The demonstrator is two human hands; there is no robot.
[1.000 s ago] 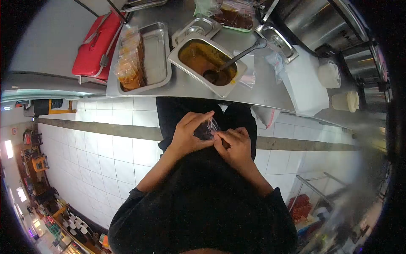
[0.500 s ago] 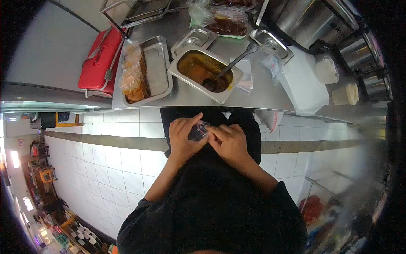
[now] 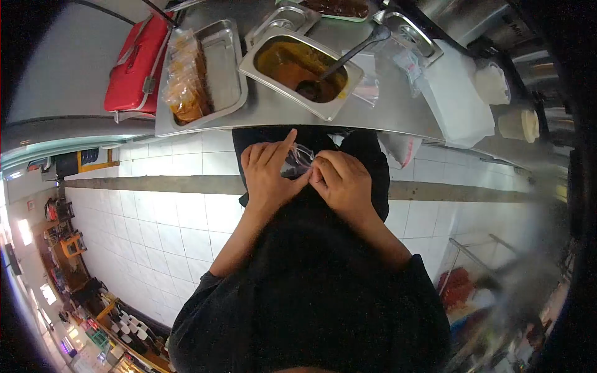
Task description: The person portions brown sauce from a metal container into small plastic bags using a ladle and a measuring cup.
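Between my two hands, in front of my lap, is a small clear plastic bag (image 3: 297, 159) that looks empty. My left hand (image 3: 267, 173) holds its left side, index finger stretched up along it and thumb below. The fingers of my right hand (image 3: 341, 177) pinch its right edge. Beyond the hands, on the steel counter, stands a deep metal pan (image 3: 329, 112) of orange-brown sauce with a dark ladle (image 3: 349, 55) leaning in it. Left of it, a shallow metal tray (image 3: 225, 74) bears a row of filled clear sachets (image 3: 186, 81).
Flat clear bags (image 3: 367, 87) lie right of the pan, near a white sheet (image 3: 457, 99) and pale cups (image 3: 519, 125). Metal lids (image 3: 407, 37) rest behind. A red bag (image 3: 132, 68) sits at the counter's left end. The counter edge (image 3: 292, 127) runs just beyond my hands.
My view has tilted, so the counter sits higher in it. My right hand has shifted slightly right, and the plastic bag looks more spread between my hands.
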